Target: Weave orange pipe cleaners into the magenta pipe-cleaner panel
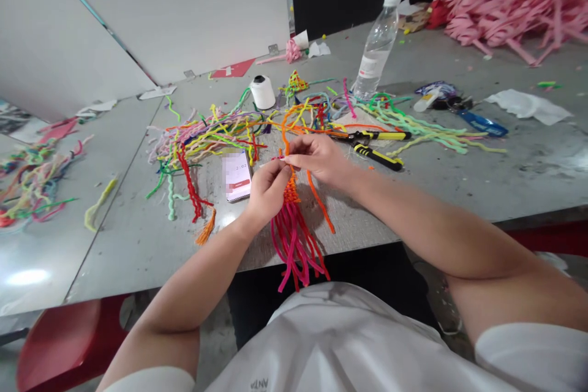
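My left hand (pixel 270 187) and my right hand (pixel 316 159) meet over the table, fingers pinched together at the top of a knotted piece of pipe cleaners (pixel 291 191). The piece is orange where it is woven, and long magenta and red strands (pixel 294 233) hang from it past the table's front edge. A loose orange pipe cleaner (pixel 321 205) trails down at its right side, and another orange length rises above my fingers. My fingertips hide the exact spot they grip. Left of my left hand lies a phone (pixel 237 177) with its screen lit.
Pliers with yellow and black handles (pixel 379 147) lie right of my hands. Behind are a heap of colored pipe cleaners (pixel 215 128), a white thread spool (pixel 263 93) and a water bottle (pixel 377 43). Pink ribbon loops (pixel 509 0) pile up at the back right. A red stool (pixel 68 343) stands at lower left.
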`<action>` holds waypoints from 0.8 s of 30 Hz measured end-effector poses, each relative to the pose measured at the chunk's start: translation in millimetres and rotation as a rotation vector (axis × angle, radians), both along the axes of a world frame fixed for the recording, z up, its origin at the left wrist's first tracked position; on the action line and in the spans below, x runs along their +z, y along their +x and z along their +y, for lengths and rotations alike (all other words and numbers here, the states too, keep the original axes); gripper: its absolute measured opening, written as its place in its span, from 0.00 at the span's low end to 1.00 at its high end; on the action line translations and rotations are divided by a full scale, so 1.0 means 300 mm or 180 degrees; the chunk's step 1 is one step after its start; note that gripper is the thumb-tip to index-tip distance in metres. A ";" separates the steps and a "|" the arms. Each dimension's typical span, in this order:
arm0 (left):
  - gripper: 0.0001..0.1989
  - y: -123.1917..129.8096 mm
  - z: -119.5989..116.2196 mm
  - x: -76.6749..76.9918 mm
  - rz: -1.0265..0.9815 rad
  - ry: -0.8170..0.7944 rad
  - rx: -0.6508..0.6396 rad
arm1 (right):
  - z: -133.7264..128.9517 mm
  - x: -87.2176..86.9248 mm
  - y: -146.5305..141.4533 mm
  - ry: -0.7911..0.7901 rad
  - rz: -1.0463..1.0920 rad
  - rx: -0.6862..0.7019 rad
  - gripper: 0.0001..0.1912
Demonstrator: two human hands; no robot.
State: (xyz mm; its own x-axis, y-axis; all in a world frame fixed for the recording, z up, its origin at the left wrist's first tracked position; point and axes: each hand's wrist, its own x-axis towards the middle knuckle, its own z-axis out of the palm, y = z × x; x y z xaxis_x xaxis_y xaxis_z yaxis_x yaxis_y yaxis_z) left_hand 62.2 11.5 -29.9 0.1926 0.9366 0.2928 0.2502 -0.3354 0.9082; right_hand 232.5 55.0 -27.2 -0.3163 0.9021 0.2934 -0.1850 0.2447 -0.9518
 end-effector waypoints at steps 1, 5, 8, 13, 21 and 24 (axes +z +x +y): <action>0.16 0.000 -0.003 0.001 0.0025 0.0044 0.0020 | -0.005 -0.001 -0.006 -0.0048 0.0064 -0.0023 0.09; 0.16 0.004 -0.008 0.003 0.0136 0.0214 0.0065 | -0.011 -0.021 -0.035 -0.0243 0.0307 -0.0201 0.11; 0.16 0.010 -0.010 0.004 0.0196 0.0278 0.0092 | -0.010 -0.040 -0.052 -0.0309 0.0416 -0.0389 0.12; 0.17 0.022 -0.029 0.006 0.0238 0.0245 0.0062 | -0.002 -0.037 -0.062 -0.0337 0.0590 -0.0639 0.13; 0.17 0.026 -0.047 0.012 0.0361 0.0385 -0.0114 | 0.033 -0.008 -0.049 -0.0371 0.0894 -0.0817 0.09; 0.18 0.025 -0.044 0.014 0.0428 0.0454 -0.0127 | 0.050 -0.010 -0.039 -0.0474 0.0857 -0.0861 0.10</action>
